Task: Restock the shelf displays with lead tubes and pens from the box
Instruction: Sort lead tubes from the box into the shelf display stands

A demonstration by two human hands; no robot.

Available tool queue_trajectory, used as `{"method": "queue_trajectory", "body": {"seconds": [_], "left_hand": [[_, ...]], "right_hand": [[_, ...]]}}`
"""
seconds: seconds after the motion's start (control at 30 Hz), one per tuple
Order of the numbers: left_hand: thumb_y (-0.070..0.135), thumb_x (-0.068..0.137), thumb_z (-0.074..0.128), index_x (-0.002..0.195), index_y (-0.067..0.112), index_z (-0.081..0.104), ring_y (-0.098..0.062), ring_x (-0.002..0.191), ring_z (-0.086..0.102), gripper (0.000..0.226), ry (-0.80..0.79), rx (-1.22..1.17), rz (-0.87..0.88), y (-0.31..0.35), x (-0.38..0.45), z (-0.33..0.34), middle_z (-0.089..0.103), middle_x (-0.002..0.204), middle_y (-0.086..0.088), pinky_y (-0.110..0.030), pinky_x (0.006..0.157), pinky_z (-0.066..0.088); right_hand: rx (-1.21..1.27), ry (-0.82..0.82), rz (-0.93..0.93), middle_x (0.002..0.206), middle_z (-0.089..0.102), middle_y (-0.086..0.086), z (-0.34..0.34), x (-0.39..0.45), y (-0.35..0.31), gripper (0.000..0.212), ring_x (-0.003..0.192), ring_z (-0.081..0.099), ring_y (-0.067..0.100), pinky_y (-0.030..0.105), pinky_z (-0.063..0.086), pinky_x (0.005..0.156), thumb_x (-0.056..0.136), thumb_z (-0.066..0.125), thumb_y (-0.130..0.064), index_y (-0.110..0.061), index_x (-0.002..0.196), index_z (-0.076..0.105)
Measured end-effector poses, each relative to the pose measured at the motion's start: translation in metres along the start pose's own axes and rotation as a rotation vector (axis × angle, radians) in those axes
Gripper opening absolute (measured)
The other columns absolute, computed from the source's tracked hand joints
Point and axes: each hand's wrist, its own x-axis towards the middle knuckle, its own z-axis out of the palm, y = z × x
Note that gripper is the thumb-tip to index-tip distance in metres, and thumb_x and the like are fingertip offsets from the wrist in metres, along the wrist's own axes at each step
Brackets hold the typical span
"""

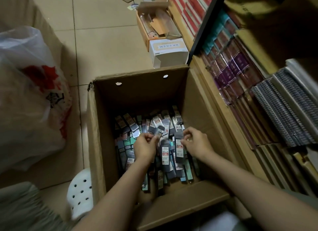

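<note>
Head view: both hands reach into the cardboard box (103, 144), left hand (146, 147) and right hand (197, 143) each pinching lead tubes (166, 155).

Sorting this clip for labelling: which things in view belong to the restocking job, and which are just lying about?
Part of the job:
- open brown cardboard box
- flat packaged lead tubes piled inside it
- left hand and right hand, each pinching a pack
- wooden shelf of wrapped stationery

Lying about:
- white plastic bag with red print
- white perforated stool
- small white carton
- open tan box
</note>
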Motion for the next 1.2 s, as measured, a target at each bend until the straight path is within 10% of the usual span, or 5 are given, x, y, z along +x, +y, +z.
{"method": "queue_trajectory", "body": {"seconds": [0.17,0.33,0.5,0.6,1.2], "left_hand": [[0.02,0.1,0.049,0.096,0.02,0.047,-0.008,0.058,0.063,0.005,-0.243,-0.206,-0.055,0.007,-0.029,-0.008,0.064,0.077,0.003,-0.023,0.048,0.047],[0.015,0.095,0.059,0.109,0.022,0.056,-0.007,0.067,0.07,0.016,-0.425,-0.3,-0.043,0.011,-0.041,-0.014,0.071,0.085,0.006,-0.023,0.055,0.056],[0.006,0.093,0.06,0.114,0.011,0.053,-0.016,0.08,0.065,0.023,-0.211,-0.298,-0.136,0.0,-0.034,-0.012,0.069,0.107,-0.007,-0.032,0.066,0.053],[0.006,0.093,0.061,0.113,0.01,0.052,-0.015,0.08,0.065,0.023,-0.139,-0.309,-0.201,-0.008,-0.028,-0.01,0.067,0.11,-0.008,-0.026,0.058,0.048],[0.004,0.089,0.065,0.091,0.019,0.053,-0.021,0.083,0.068,0.02,-0.193,-0.234,-0.246,-0.027,-0.018,0.012,0.072,0.098,-0.005,-0.038,0.077,0.057]], "right_hand": [[0.357,-0.14,0.051,0.094,0.061,0.006,-0.01,-0.003,-0.021,0.022,0.079,0.068,0.021,0.031,0.061,0.067,0.088,0.065,-0.001,-0.019,0.099,0.057],[0.471,-0.137,0.06,0.09,0.063,0.009,0.001,-0.007,-0.026,0.029,0.073,0.069,0.015,0.023,0.059,0.058,0.088,0.065,0.002,-0.005,0.115,0.058],[-0.001,-0.064,0.055,0.096,0.065,-0.001,0.011,-0.005,-0.008,0.041,0.077,0.059,0.002,0.012,0.049,0.06,0.088,0.07,-0.018,-0.015,0.128,0.059],[-0.273,-0.196,0.153,0.122,0.061,0.006,0.017,-0.006,0.011,0.067,0.104,0.063,0.017,0.027,0.055,0.087,0.083,0.076,-0.018,-0.018,0.142,0.045],[-0.2,-0.118,0.165,0.118,0.063,0.006,0.041,0.02,0.027,0.039,0.106,0.06,0.017,0.028,0.05,0.092,0.081,0.078,-0.025,-0.012,0.114,0.062]]}}
